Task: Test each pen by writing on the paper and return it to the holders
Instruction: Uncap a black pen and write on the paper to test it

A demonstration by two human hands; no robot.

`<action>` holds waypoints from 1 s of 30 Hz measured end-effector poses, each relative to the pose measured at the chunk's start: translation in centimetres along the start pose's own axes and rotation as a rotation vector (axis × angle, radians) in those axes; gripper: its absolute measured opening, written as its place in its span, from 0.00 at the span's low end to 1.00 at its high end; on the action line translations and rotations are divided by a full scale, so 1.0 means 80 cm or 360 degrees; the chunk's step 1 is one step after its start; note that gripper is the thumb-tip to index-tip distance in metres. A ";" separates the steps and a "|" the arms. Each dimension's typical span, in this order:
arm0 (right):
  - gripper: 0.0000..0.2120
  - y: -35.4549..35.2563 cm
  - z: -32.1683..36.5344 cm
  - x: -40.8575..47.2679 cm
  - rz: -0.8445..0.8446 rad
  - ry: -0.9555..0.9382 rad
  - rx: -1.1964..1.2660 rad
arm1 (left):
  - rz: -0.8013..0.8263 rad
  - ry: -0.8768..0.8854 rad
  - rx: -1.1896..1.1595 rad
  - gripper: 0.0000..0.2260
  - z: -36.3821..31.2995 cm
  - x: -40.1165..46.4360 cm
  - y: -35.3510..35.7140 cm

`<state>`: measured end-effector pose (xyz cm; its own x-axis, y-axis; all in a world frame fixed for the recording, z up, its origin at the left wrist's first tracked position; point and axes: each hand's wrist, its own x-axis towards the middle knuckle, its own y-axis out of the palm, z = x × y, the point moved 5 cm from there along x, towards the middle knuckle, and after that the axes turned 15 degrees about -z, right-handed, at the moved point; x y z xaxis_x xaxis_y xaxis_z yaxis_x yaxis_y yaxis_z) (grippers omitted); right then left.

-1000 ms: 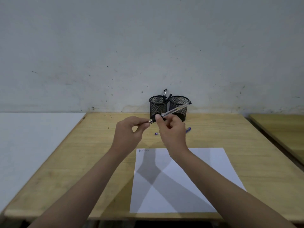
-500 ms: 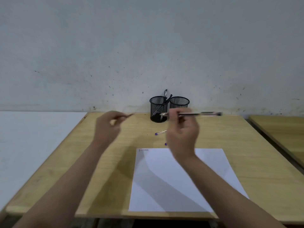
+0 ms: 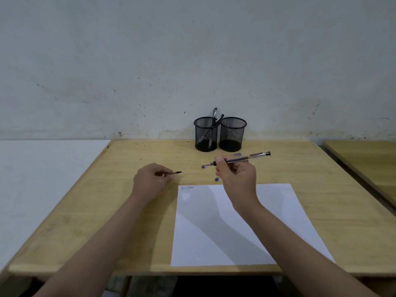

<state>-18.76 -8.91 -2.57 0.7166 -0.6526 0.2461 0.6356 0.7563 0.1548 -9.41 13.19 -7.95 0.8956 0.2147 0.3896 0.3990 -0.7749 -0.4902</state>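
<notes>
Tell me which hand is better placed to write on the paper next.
Right. The right hand holds the uncapped pen just above the paper's top edge; the left hand holds only the cap, off the sheet.

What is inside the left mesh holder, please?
The left mesh holder holds at least two dark pens, leaning right with their tops above the rim. Their lower ends are blurred by the mesh, so the exact count is unclear.
</notes>
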 end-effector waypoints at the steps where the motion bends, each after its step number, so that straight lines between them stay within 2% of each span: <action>1: 0.10 -0.001 -0.003 0.000 0.0017 0.0007 -0.0018 | 0.0007 -0.0021 0.0040 0.05 0.006 -0.001 0.003; 4: 0.09 -0.001 -0.013 0.001 0.0057 0.0021 -0.0068 | 0.0044 -0.0062 0.0010 0.09 0.014 -0.002 0.006; 9: 0.07 0.007 -0.029 0.004 0.0105 0.0043 -0.0130 | 0.0070 -0.0029 -0.0041 0.20 0.005 -0.012 -0.003; 12: 0.03 0.014 -0.044 0.010 0.0161 0.0062 -0.0253 | 0.0102 0.0250 -0.0048 0.23 -0.010 -0.041 -0.014; 15: 0.04 0.025 -0.061 0.014 0.0263 0.0170 -0.0392 | 0.0380 0.0526 -0.0003 0.26 -0.017 -0.073 -0.010; 20: 0.06 0.035 -0.082 0.014 0.0314 0.0386 -0.0329 | 0.0617 0.0720 0.0413 0.35 -0.010 -0.084 0.003; 26: 0.11 0.042 -0.085 0.020 0.0308 0.0423 -0.0385 | 0.0642 0.0715 0.0501 0.35 -0.013 -0.088 0.004; 30: 0.12 0.057 -0.081 0.022 0.0313 0.0265 -0.0472 | 0.0667 0.0711 0.0500 0.34 -0.012 -0.089 0.004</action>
<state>-12.74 -6.92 -7.66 0.8542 -0.5135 0.0813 0.5196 0.8375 -0.1689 -15.86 10.82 -10.12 0.8469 -0.3832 0.3686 0.1351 -0.5154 -0.8462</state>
